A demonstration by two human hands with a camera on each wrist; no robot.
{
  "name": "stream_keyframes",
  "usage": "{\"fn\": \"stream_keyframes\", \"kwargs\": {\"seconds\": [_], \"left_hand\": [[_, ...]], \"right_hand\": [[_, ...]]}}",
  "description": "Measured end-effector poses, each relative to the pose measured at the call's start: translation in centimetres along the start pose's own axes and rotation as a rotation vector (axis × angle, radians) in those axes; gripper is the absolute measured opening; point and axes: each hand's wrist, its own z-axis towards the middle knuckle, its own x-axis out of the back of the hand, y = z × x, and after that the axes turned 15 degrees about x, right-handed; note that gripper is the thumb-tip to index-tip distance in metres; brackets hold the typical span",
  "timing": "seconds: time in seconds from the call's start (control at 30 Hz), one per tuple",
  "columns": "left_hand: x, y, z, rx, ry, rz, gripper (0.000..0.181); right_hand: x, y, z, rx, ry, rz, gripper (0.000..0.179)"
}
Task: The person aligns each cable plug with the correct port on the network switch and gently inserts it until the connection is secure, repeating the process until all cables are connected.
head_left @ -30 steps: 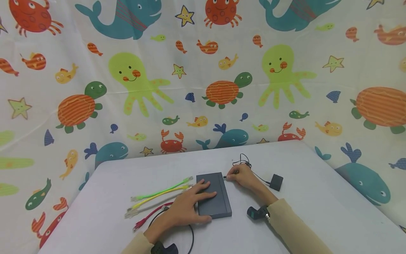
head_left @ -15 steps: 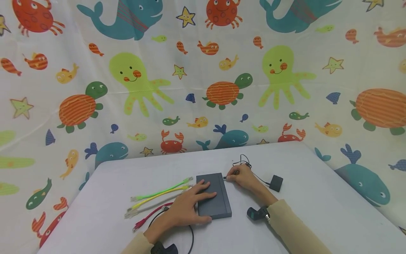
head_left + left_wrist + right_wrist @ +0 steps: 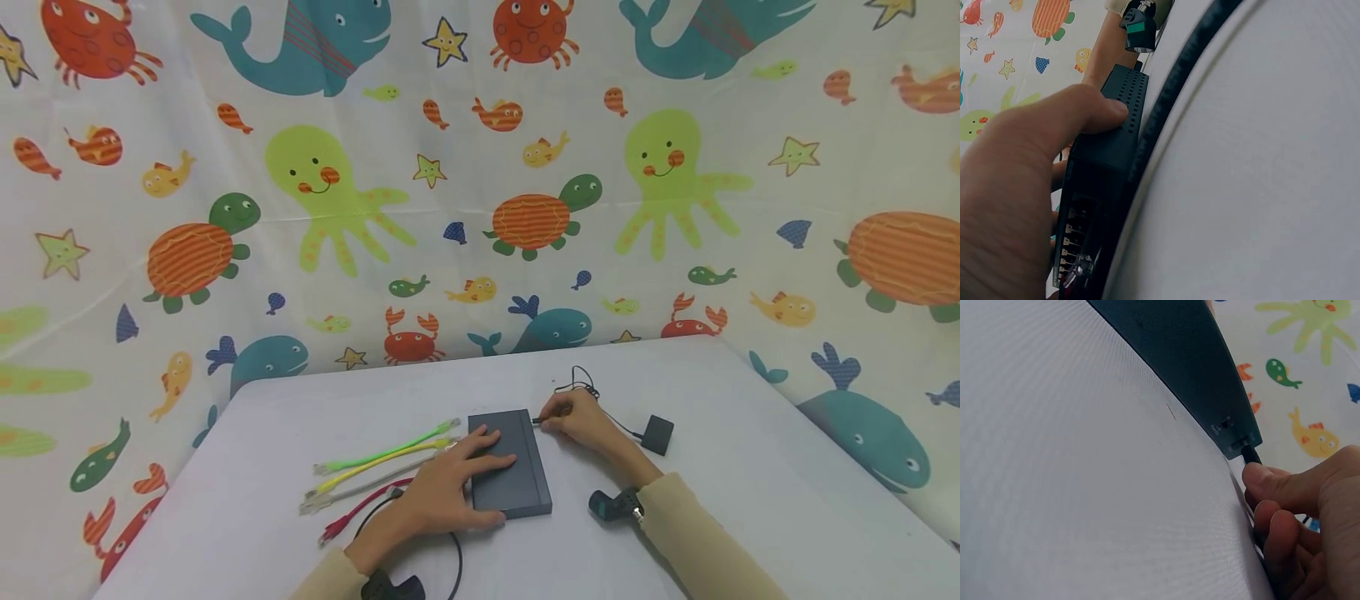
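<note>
A dark grey network switch (image 3: 525,479) lies flat on the white table. My left hand (image 3: 442,493) holds it, fingers spread over its top and thumb against its near side. In the left wrist view the thumb presses the vented side (image 3: 1132,87), and a row of ports (image 3: 1071,234) shows along the left face. My right hand (image 3: 581,418) pinches a black power plug (image 3: 1250,455) by thumb and finger at the socket in the switch's right side. The plug's tip is hidden at the socket. Its thin cord (image 3: 581,383) is bundled beyond the hand and runs to a black adapter (image 3: 657,435).
Left of the switch lie a green cable (image 3: 390,450), a yellow cable (image 3: 375,469), a grey cable (image 3: 367,485) and a red cable (image 3: 356,515). A black cable (image 3: 459,558) loops under the left wrist. A patterned sea-animal curtain (image 3: 480,167) hangs behind the table.
Both hands keep their places on the switch and at the plug. The whole head view has shifted slightly, so everything sits a little farther right and lower.
</note>
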Motion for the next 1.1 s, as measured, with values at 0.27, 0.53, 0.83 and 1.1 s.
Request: {"fn": "stream_keyframes", "kwargs": {"seconds": [0.27, 0.53, 0.83, 1.1], "left_hand": [[0.07, 0.04, -0.02, 0.006, -0.006, 0.003, 0.066], [0.19, 0.19, -0.07, 0.010, -0.005, 0.007, 0.066], [0.19, 0.29, -0.08, 0.001, 0.001, 0.009, 0.067], [0.29, 0.34, -0.08, 0.009, -0.011, 0.005, 0.067]], "right_hand": [[0.07, 0.02, -0.07, -0.001, -0.005, -0.008, 0.004], [0.20, -0.15, -0.06, 0.022, -0.008, -0.027, 0.005], [0.14, 0.04, -0.09, 0.006, -0.004, -0.014, 0.004], [0.22, 0.13, 0.00, 0.014, -0.016, -0.047, 0.005]]}}
